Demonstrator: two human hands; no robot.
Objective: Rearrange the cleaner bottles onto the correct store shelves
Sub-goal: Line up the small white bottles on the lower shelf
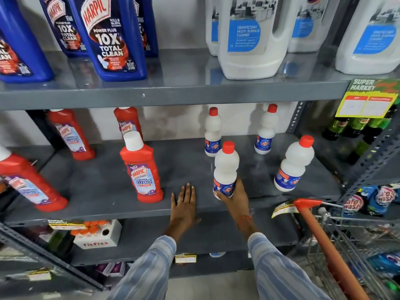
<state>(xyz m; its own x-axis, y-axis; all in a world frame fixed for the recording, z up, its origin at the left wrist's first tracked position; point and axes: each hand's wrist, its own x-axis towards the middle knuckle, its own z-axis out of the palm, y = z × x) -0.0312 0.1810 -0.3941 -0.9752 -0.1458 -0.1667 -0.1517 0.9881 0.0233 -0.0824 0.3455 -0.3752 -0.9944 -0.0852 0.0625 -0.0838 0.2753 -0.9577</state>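
My right hand grips the base of a white bottle with a red cap, upright at the front of the grey middle shelf. My left hand lies flat and open on the shelf's front edge, just left of that bottle. Three more white red-capped bottles stand on the same shelf: one behind, one at the back right, one at the right. Red Harpic bathroom cleaner bottles stand on the left half, the nearest left of my left hand.
The upper shelf carries blue Harpic bottles on the left and white disinfectant jugs on the right. A cart with an orange handle stands at lower right. Green bottles fill the neighbouring rack.
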